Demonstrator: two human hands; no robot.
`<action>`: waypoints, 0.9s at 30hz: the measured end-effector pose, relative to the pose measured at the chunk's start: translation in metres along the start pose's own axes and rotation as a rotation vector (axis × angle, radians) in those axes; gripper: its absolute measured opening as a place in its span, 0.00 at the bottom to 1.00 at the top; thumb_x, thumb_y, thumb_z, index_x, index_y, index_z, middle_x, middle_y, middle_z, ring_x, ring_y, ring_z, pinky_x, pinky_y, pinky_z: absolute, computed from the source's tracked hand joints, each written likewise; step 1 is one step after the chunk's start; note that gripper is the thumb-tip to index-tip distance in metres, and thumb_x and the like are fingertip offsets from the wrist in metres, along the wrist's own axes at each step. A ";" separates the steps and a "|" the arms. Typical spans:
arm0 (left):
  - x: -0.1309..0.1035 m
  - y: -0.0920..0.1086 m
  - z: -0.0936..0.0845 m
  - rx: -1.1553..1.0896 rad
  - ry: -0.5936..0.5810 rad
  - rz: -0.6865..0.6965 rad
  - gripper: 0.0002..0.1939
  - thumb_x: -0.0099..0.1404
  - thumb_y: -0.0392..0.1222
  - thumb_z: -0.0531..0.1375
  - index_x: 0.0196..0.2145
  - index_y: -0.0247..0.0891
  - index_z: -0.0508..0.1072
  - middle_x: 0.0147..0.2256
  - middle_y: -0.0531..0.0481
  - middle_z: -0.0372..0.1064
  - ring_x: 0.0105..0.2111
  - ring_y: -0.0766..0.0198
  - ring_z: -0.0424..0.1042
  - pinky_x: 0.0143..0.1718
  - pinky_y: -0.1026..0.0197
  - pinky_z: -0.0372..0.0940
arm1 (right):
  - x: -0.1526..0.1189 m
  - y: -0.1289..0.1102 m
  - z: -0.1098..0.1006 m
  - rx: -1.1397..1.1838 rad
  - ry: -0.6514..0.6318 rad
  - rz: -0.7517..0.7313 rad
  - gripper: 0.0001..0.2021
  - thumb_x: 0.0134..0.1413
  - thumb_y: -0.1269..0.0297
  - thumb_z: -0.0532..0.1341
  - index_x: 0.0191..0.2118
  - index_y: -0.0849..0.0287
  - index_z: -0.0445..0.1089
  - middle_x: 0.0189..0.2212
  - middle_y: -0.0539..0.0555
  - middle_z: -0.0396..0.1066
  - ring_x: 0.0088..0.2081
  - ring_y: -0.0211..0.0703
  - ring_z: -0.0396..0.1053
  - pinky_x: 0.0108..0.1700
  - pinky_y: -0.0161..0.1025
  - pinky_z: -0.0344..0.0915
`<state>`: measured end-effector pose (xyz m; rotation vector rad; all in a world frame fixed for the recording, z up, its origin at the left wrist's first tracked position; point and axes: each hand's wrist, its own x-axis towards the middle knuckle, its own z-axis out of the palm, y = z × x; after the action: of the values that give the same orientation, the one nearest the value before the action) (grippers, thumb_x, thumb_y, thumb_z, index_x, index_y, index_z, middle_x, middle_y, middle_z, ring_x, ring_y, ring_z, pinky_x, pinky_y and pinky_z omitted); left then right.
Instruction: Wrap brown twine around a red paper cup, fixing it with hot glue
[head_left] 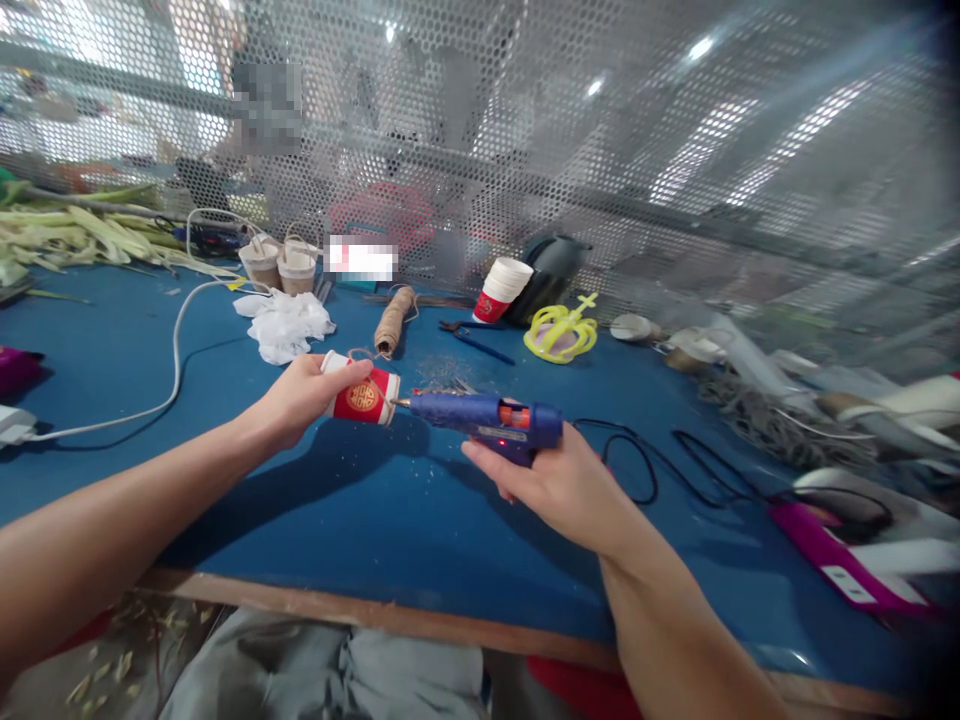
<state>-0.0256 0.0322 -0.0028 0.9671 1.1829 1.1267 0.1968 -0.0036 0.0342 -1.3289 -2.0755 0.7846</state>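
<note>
My left hand grips a red and white paper cup with a gold emblem, lying on its side in the air above the table. A thin piece of twine shows at the cup near my thumb. My right hand is wrapped round the handle of a blue hot glue gun with a small red light lit. The gun's metal nozzle points left and meets the bottom end of the cup, or comes very close to it; I cannot tell whether they touch.
On the blue table lie a twine roll, pliers, stacked paper cups, a yellow crown-shaped piece and white crumpled plastic. Two twine-handled cups stand behind. A black cable runs right; clutter crowds that side.
</note>
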 end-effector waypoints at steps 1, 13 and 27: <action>0.000 0.000 0.000 0.000 0.002 0.000 0.10 0.49 0.44 0.63 0.22 0.33 0.70 0.19 0.52 0.70 0.18 0.69 0.66 0.22 0.67 0.56 | 0.000 0.001 0.000 -0.017 0.003 -0.018 0.09 0.47 0.61 0.60 0.21 0.57 0.63 0.10 0.44 0.60 0.14 0.33 0.58 0.18 0.33 0.57; -0.002 0.001 0.001 0.014 -0.016 -0.012 0.10 0.50 0.44 0.62 0.20 0.34 0.70 0.19 0.51 0.70 0.18 0.69 0.66 0.21 0.67 0.56 | 0.000 0.001 0.000 -0.058 0.028 -0.040 0.04 0.48 0.62 0.60 0.27 0.56 0.68 0.10 0.43 0.59 0.16 0.37 0.60 0.23 0.36 0.59; -0.002 0.000 0.002 -0.010 -0.012 -0.022 0.11 0.49 0.44 0.63 0.20 0.33 0.71 0.19 0.51 0.70 0.18 0.69 0.66 0.21 0.67 0.57 | -0.001 0.001 0.000 -0.063 -0.002 0.004 0.11 0.47 0.61 0.60 0.20 0.57 0.61 0.11 0.44 0.61 0.14 0.33 0.59 0.18 0.32 0.57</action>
<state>-0.0233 0.0307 -0.0018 0.9497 1.1742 1.1069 0.1980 -0.0039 0.0334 -1.3669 -2.1153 0.7274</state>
